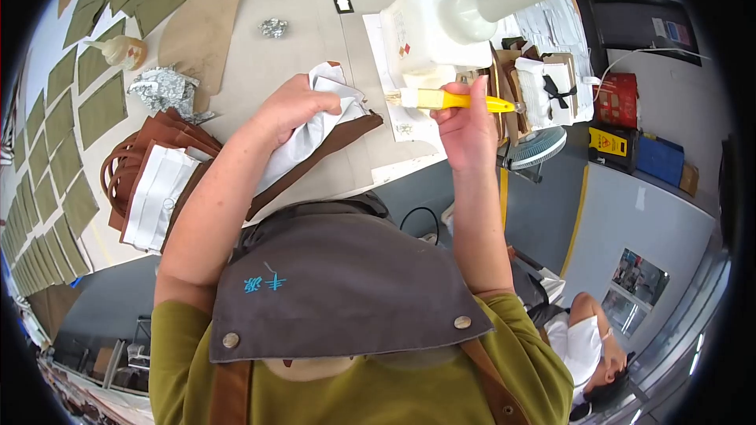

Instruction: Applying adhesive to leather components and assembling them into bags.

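My left hand [290, 114] is closed on a white-lined brown piece [303, 144], bunching up its white side. A long brown edge of the piece runs along the table's near side. My right hand [467, 130] grips a yellow-handled brush [431, 99], thumb raised along the handle and bristles pointing left. The bristle end is apart from the held piece. Just beyond the brush stands a white container [429, 27] with a wide white spout.
Brown handled pieces [161, 197] stack left of my left arm. Crumpled foil [165, 93], a small squeeze bottle [120, 53] and rows of olive panels [102, 110] lie farther left. At right are stacked pieces [543, 90] and a fan [538, 147]. Another person [579, 338] is lower right.
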A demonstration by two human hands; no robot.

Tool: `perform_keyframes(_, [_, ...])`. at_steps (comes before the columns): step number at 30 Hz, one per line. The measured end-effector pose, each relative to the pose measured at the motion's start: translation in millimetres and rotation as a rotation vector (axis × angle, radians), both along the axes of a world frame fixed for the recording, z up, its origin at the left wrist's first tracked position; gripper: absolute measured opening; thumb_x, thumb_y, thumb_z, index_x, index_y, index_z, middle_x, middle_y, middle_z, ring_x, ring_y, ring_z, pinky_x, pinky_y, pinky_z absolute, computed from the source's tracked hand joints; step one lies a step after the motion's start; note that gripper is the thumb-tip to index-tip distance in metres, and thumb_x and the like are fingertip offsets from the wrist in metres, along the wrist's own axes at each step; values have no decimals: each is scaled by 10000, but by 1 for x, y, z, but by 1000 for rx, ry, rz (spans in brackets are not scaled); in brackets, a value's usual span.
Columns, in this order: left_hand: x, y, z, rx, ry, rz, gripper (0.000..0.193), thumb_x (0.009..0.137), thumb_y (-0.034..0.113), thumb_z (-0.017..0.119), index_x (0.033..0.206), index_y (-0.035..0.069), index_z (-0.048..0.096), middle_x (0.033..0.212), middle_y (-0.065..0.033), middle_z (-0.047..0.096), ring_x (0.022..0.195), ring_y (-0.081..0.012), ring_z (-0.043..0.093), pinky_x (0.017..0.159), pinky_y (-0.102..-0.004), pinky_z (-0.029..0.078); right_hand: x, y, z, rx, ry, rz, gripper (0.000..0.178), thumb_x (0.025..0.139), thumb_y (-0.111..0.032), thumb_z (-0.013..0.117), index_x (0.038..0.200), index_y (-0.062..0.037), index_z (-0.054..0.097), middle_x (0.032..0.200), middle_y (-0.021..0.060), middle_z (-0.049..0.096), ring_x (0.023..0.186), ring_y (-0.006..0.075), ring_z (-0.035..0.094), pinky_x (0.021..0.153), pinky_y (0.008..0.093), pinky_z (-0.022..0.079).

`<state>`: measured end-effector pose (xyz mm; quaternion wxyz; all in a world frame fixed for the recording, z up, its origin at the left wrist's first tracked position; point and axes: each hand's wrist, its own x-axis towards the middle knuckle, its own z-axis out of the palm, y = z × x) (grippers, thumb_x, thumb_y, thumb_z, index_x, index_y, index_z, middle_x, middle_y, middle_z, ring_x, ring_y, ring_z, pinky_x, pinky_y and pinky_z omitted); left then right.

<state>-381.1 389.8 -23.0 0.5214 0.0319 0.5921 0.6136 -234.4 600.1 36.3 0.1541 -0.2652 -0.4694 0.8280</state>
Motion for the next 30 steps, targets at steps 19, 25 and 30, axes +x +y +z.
perform_keyframes(19, [-5,1,-3,2,-22,-45,336,681,67,651,992,-59,628,881,-83,648,767,-146,620,688,-269,488,90,63,-37,-164,-227,-568,166,881,-56,657,1034,-16,609,961,81,677,746,151,660,823,317,535])
perform_keyframes(25, [0,2,3,2,-48,-25,333,690,60,644,1004,-51,629,897,-75,649,786,-144,617,711,-274,488,64,52,-51,252,-263,-446,228,833,13,704,1033,32,598,953,127,658,858,199,680,810,298,564])
perform_keyframes(30, [-2,-1,2,3,-33,-59,347,695,63,643,1025,-44,630,918,-72,648,812,-146,614,731,-275,485,58,49,-67,741,-398,-243,184,823,10,716,989,36,641,917,89,672,818,150,663,761,235,524])
